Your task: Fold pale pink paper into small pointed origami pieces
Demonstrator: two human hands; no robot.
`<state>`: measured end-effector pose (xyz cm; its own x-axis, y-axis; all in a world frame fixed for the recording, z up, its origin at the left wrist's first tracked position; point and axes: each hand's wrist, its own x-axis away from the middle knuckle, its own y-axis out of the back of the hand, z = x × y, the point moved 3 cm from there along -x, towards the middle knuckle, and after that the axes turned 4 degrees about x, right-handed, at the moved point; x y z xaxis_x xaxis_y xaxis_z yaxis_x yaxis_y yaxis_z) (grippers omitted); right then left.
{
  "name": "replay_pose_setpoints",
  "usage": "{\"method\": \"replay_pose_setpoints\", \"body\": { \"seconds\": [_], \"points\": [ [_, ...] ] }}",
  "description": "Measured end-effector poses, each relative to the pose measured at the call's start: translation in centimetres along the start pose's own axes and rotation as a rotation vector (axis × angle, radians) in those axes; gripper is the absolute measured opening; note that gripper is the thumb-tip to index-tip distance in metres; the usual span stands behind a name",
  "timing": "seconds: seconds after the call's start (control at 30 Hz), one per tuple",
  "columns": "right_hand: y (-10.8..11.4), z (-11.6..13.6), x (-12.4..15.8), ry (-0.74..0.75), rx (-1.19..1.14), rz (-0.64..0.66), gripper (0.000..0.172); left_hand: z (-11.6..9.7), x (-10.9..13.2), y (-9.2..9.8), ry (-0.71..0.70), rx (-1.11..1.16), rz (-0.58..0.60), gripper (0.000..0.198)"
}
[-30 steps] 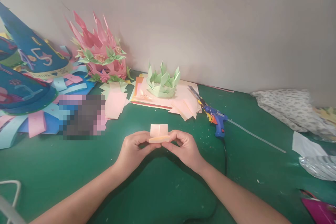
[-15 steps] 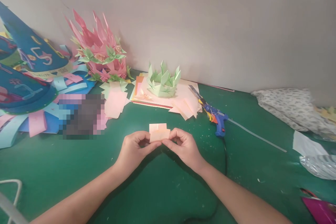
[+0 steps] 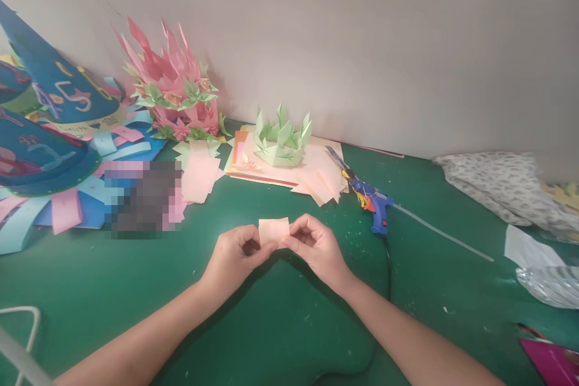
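A small piece of pale peach paper (image 3: 274, 231), looking folded, is held just above the green table (image 3: 253, 325). My left hand (image 3: 239, 256) pinches its left side between thumb and fingers. On its right side, my right hand (image 3: 316, 250) grips it the same way, with the thumb on the lower right corner. Beyond the hands, a green paper crown (image 3: 281, 142) stands on a stack of coloured paper sheets (image 3: 266, 179). Loose peach paper pieces (image 3: 320, 185) lie at the stack's right front.
A blue glue gun (image 3: 377, 208) with a long glue stick and a black cable lies at right. Pink paper crowns (image 3: 181, 81) are stacked at back left. Decorated blue cone hats (image 3: 67, 84) stand at far left. A crumpled patterned bag (image 3: 491, 184) sits at far right.
The paper's upper flap has come level with its front layer, so it now shows as one plain rectangle. Both hands keep nearly the same place.
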<state>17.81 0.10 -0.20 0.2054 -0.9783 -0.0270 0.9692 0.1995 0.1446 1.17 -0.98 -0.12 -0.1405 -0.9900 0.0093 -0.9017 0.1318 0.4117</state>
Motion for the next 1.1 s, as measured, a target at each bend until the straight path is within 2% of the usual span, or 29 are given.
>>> {"method": "replay_pose_setpoints", "body": {
  "seconds": [0.1, 0.2, 0.3, 0.47, 0.8, 1.1],
  "points": [
    [-0.09, -0.11, 0.04, -0.036, -0.053, 0.019, 0.021, 0.24, 0.02, -0.31, 0.078, 0.201, 0.066, 0.03],
    [-0.17, -0.37, 0.12, -0.079, -0.062, 0.07, 0.028, 0.16, -0.02, -0.47, 0.117, 0.304, 0.129, 0.048],
    [-0.12, -0.43, 0.14, -0.089, -0.038, 0.079, 0.036, 0.0, -0.06, -0.41, 0.11, 0.254, 0.145, 0.044],
    [-0.12, 0.01, 0.0, -0.054, 0.017, 0.066, 0.015, 0.04, -0.03, -0.39, 0.07, 0.107, 0.151, 0.024],
    [-0.34, 0.15, 0.49, 0.036, 0.187, 0.09, 0.014, -0.63, -0.16, -0.21, -0.094, -0.006, 0.109, 0.021],
    [-0.3, 0.52, 0.37, 0.04, 0.187, 0.1, 0.013, -0.75, -0.2, -0.01, -0.097, 0.081, 0.11, 0.021]
  ]
}}
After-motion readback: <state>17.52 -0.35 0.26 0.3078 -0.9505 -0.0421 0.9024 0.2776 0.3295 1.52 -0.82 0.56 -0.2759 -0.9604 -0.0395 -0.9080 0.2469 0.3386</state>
